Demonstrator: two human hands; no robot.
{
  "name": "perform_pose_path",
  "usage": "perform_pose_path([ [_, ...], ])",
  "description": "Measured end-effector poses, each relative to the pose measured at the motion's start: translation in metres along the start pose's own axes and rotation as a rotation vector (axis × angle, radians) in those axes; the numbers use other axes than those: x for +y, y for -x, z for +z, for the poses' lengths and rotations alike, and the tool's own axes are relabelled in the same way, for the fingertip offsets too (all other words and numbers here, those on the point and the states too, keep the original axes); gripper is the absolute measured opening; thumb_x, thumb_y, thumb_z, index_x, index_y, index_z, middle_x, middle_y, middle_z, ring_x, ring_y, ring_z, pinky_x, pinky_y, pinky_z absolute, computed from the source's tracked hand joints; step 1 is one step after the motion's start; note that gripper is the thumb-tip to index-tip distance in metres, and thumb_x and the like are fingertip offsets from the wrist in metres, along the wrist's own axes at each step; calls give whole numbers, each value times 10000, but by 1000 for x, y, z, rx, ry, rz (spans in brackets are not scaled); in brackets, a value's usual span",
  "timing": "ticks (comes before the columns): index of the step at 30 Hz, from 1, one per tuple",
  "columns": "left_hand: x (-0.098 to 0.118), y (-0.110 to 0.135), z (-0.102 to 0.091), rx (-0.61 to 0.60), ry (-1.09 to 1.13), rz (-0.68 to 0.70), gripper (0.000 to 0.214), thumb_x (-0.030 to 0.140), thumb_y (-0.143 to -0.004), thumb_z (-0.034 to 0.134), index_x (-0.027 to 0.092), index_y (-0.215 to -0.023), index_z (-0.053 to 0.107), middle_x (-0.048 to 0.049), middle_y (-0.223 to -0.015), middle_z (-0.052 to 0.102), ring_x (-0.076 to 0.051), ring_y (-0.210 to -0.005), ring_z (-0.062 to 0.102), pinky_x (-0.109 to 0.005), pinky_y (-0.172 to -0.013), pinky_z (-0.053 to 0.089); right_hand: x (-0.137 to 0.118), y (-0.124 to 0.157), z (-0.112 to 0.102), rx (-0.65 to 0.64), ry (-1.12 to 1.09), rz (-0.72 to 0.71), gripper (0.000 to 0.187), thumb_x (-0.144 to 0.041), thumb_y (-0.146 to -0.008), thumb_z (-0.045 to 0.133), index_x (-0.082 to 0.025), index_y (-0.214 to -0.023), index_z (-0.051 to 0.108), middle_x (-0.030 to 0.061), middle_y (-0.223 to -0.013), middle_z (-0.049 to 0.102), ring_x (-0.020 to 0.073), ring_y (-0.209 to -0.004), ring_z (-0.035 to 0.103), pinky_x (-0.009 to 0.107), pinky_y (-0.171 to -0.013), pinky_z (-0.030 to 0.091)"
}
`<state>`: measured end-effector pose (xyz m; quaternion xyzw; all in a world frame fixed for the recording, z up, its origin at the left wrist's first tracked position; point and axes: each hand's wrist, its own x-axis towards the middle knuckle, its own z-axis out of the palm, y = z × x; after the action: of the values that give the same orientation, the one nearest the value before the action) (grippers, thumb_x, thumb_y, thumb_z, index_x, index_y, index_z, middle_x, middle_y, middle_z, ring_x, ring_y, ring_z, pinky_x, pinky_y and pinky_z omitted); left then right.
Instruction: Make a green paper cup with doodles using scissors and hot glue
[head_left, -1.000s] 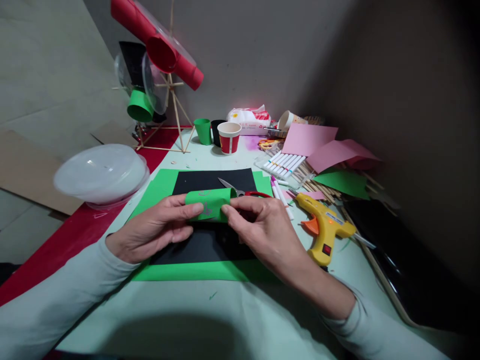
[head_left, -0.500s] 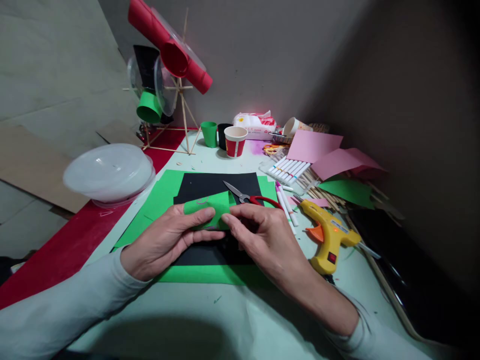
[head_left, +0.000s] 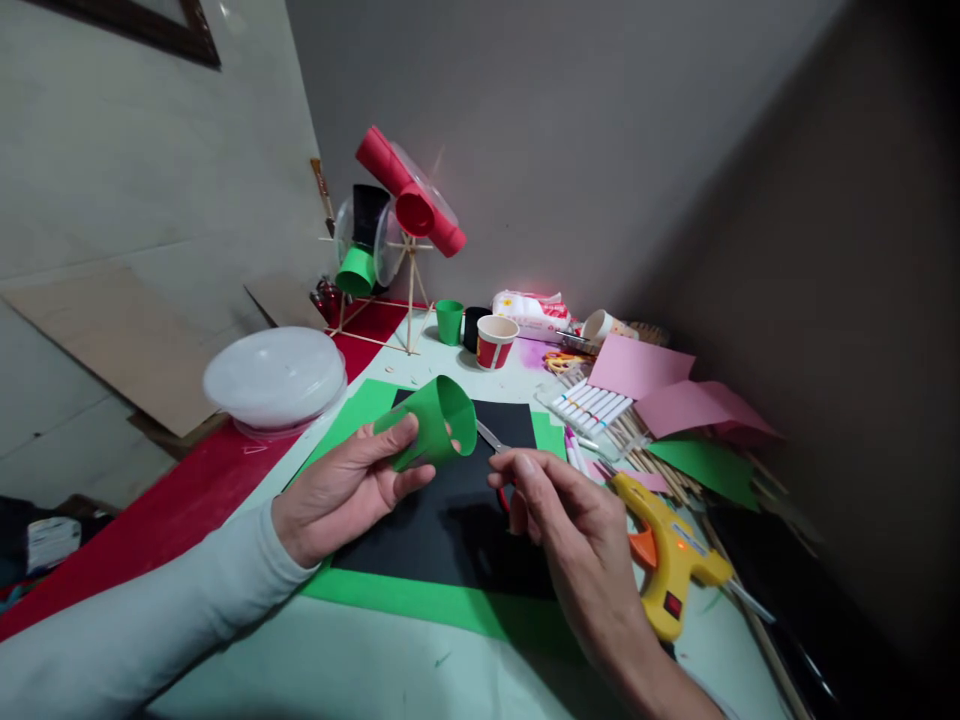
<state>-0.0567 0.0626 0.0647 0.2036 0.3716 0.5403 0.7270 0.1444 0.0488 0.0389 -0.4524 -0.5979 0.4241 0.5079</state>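
We grasped a green paper tube in our left hand above the bench, with the thumb pressed along its near side and the fingers beneath it. The tube jutted past the fingertips, its open end turned toward our right hand, which was apart from it and just beside the rim. That hand's fingers were curled in near the thumb; we could not tell whether they gripped anything. Scissors lay behind it, the red handle partly hidden by our fingers. Below the tube, a black sheet rested on green sheets. A yellow glue gun lay to the right of our right hand. Farther back stood a red-and-white paper cup, near a frame of wooden sticks bearing red, black and green tubes.
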Motion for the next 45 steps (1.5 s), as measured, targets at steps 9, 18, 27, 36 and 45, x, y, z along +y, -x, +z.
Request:
perform_pose_path([
  [9, 20, -4, 8, 14, -31, 37, 130, 15, -865, 709, 128, -805, 727, -36, -765, 768, -144, -698, 769, -134, -522, 603, -1, 3, 3, -61, 24, -41, 346, -440, -1010, 541, -185, -900, 749, 36, -787, 720, 112, -519, 557, 251, -518, 424],
  [18, 64, -22, 61, -435, -290, 29, 137, 144, -726, 884, 109, -810, 782, -111, -740, 781, -172, -611, 743, -154, -487, 585, -5, 3, 2, -44, 143, -131, 376, -417, -1032, 496, -188, -882, 753, 34, -754, 703, 125, -540, 557, 261, -538, 436],
  [27, 75, -40, 76, -590, -133, 108, 84, 96, -798, 798, 104, -879, 778, -105, -775, 797, -201, -676, 777, -181, -502, 601, -6, 6, 8, -62, 226, -185, 376, -433, -1033, 493, -196, -878, 740, 29, -744, 679, 124, -497, 560, 260, -511, 452],
  [36, 78, -44, 66, -586, -101, 49, 159, 48, -803, 778, 87, -957, 769, -109, -800, 797, -213, -679, 780, -201, -478, 608, -14, 5, 2, -73, 325, -348, 289, -285, -1031, 507, -196, -906, 752, 8, -712, 683, 112, -525, 590, 234, -524, 475],
  [45, 62, -24, 69, -484, -93, -29, 44, 51, -802, 791, 87, -779, 778, -73, -721, 773, -163, -623, 749, -175, -472, 610, -99, -16, -30, 118, 648, -885, 306, -111, -931, 699, -176, -1222, 629, 66, -1116, 702, 106, -780, 652, 244, -748, 555],
])
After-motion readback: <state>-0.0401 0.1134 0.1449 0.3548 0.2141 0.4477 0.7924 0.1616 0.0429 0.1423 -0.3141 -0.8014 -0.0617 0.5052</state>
